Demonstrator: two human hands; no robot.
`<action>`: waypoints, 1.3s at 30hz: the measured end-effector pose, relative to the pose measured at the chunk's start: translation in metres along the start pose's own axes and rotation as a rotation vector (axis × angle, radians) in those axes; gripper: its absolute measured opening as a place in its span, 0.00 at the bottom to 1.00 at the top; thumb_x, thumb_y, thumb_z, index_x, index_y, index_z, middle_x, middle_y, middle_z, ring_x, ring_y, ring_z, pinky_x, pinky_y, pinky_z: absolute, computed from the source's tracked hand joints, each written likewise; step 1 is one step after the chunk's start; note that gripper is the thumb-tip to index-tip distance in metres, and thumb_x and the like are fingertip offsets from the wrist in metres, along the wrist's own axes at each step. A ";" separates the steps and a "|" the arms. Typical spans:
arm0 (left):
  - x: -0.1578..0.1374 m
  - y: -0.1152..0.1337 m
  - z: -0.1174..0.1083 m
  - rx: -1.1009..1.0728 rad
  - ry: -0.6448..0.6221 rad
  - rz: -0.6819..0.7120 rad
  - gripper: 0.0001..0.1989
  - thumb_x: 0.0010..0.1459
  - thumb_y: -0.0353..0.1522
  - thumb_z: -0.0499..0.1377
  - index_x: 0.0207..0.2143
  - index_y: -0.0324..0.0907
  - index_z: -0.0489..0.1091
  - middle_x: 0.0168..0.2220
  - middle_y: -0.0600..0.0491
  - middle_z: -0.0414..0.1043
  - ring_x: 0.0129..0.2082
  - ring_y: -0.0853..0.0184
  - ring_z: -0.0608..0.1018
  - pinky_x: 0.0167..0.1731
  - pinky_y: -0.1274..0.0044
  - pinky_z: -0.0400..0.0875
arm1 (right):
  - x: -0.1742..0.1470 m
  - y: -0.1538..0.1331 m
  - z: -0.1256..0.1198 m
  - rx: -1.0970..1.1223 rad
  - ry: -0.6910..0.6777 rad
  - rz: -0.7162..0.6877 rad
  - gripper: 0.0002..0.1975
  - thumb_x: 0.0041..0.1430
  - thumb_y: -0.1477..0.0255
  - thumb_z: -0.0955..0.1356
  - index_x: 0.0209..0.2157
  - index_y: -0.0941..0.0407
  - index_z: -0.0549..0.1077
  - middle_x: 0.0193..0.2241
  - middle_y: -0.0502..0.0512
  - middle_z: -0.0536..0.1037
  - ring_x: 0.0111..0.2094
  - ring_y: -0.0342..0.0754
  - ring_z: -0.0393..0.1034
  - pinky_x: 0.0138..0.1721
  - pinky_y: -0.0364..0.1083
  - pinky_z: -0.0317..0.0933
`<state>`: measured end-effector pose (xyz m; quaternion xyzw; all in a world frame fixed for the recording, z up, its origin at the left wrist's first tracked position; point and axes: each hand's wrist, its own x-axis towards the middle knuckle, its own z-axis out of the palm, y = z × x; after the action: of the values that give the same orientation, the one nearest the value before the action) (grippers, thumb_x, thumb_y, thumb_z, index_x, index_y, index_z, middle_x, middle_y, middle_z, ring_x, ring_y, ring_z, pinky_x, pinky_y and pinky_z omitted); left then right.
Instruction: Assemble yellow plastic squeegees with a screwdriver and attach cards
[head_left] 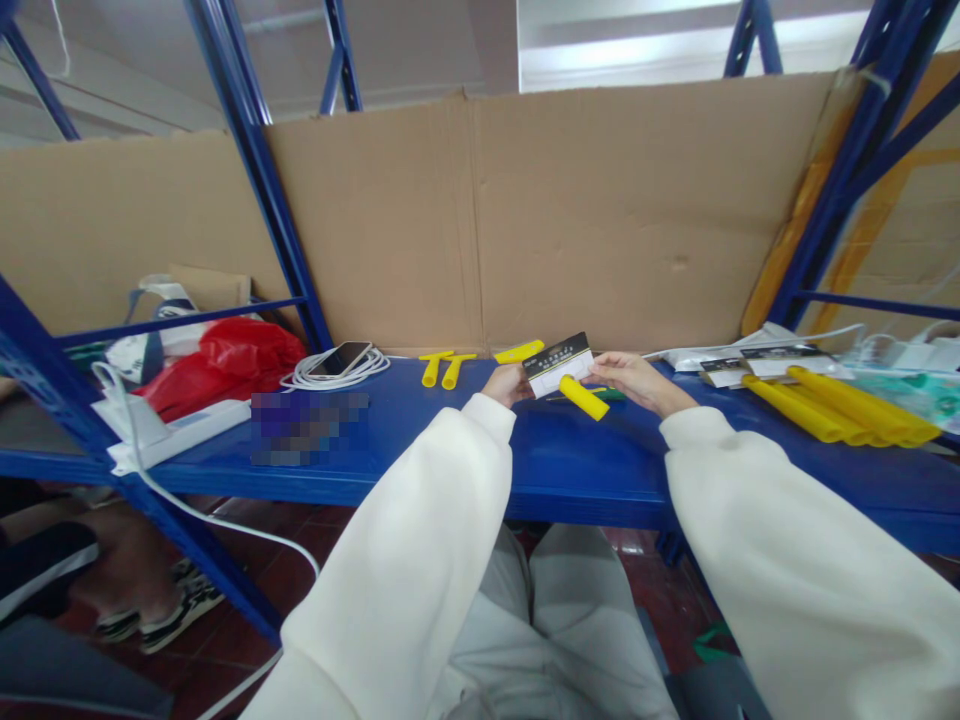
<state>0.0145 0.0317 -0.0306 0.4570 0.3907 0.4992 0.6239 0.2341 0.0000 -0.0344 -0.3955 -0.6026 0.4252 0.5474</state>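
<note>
A black-and-white printed card (553, 366) is held up above the blue tabletop. My left hand (508, 384) pinches its left edge. My right hand (630, 375) has its fingers closed at the card's right edge. A yellow tubular handle (585, 398) sticks out below the card, pointing down to the right; whether it is fixed to the card I cannot tell. Behind it lies a dark green item (613, 394), partly covered. Another flat yellow piece (519, 352) rests by the cardboard, beyond my left hand.
Two yellow T-shaped tools (450, 369) lie left of my hands. Several yellow handles with cards (840, 410) are piled at the right. A phone (343, 360) lies on a coiled white cable. Red plastic (232, 360) and a white power strip (180, 435) are farther left. Cardboard (600, 220) walls the back.
</note>
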 end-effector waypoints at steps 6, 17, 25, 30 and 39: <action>-0.003 0.000 0.005 0.068 -0.047 0.040 0.15 0.55 0.40 0.67 0.39 0.38 0.76 0.29 0.49 0.79 0.30 0.64 0.80 0.32 0.76 0.70 | -0.001 0.000 0.000 0.010 -0.020 -0.006 0.19 0.34 0.63 0.82 0.27 0.56 0.78 0.31 0.55 0.83 0.34 0.49 0.79 0.49 0.50 0.71; -0.001 0.005 0.003 0.039 -0.042 0.010 0.28 0.64 0.53 0.50 0.39 0.40 0.76 0.31 0.49 0.80 0.31 0.63 0.79 0.35 0.74 0.70 | -0.002 0.000 0.003 0.031 0.061 -0.018 0.18 0.36 0.63 0.82 0.24 0.55 0.75 0.28 0.54 0.82 0.37 0.51 0.80 0.51 0.52 0.70; -0.001 -0.002 0.003 0.060 -0.137 0.123 0.12 0.47 0.32 0.72 0.31 0.34 0.77 0.30 0.47 0.80 0.33 0.65 0.80 0.38 0.75 0.73 | 0.001 0.007 0.002 -0.006 0.082 -0.004 0.15 0.39 0.66 0.81 0.25 0.56 0.75 0.28 0.56 0.83 0.35 0.51 0.80 0.49 0.52 0.72; -0.004 -0.001 0.002 0.087 -0.062 0.132 0.08 0.44 0.17 0.67 0.27 0.35 0.76 0.25 0.53 0.78 0.31 0.66 0.80 0.40 0.72 0.77 | 0.004 0.008 0.002 -0.003 0.111 0.012 0.12 0.41 0.69 0.80 0.26 0.56 0.76 0.28 0.55 0.83 0.34 0.51 0.80 0.48 0.52 0.73; -0.010 0.003 0.005 0.083 0.071 0.156 0.13 0.42 0.17 0.68 0.32 0.34 0.76 0.26 0.52 0.77 0.33 0.64 0.81 0.41 0.70 0.79 | -0.007 -0.002 0.016 -0.006 0.047 0.022 0.16 0.40 0.75 0.79 0.34 0.52 0.77 0.38 0.52 0.82 0.40 0.49 0.78 0.47 0.49 0.72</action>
<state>0.0162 0.0216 -0.0263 0.4934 0.3961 0.5456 0.5495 0.2190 -0.0082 -0.0358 -0.4137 -0.5865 0.4197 0.5556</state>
